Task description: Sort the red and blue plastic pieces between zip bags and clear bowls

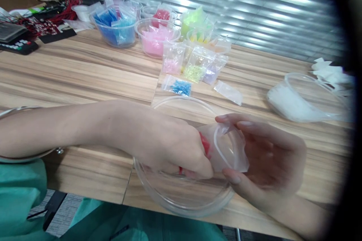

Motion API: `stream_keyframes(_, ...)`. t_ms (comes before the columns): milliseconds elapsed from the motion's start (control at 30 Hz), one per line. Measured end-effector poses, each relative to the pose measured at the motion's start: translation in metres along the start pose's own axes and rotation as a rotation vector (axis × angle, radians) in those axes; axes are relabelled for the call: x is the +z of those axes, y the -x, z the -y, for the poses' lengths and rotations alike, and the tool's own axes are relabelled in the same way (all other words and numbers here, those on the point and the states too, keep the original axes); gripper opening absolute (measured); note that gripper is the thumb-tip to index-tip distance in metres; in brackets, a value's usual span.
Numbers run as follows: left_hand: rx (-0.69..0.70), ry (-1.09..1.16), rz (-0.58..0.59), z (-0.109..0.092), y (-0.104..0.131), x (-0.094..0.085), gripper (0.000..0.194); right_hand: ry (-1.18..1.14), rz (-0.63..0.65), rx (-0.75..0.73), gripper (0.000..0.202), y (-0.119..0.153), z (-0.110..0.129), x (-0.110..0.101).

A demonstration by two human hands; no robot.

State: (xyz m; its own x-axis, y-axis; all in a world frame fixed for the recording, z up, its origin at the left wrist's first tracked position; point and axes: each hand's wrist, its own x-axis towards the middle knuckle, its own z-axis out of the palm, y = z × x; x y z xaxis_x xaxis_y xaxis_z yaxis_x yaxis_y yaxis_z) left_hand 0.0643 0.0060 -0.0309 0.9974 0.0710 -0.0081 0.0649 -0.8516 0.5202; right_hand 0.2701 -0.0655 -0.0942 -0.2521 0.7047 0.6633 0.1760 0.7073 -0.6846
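A small clear zip bag [230,148] with red pieces [204,145] at its lower end is held on its side over a large round clear bowl [183,209]. My left hand [181,143] is wrapped round the red end of the bag, its fingers curled and partly hidden. At the bag's open mouth is my right hand [263,158], thumb and fingertips on opposite edges, the palm hollow. Just behind the bowl lie a bag of blue pieces [181,87] and a flat, colourless bag [228,92].
Clear tubs of blue [115,26], pink [155,39] and green [195,22] bags stand along the blinds. Filled bags [195,69] lie before them. At right is a tub of clear bags [294,101]; at far left, wires [45,22] and a remote [19,47].
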Motion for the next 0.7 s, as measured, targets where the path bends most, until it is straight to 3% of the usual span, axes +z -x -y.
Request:
stream_keyframes(100,0.152,-0.022,0.179,0.0004,-0.0024,-0.0025,0.026,-0.026,0.003,-0.005,0.065,0.0005,-0.0004,0.0004)
stream_keyframes(700,0.116,0.024,0.15,-0.0007,-0.0008,-0.0063,0.027,-0.026,0.011,-0.014,0.066,-0.0008,0.0005,0.001)
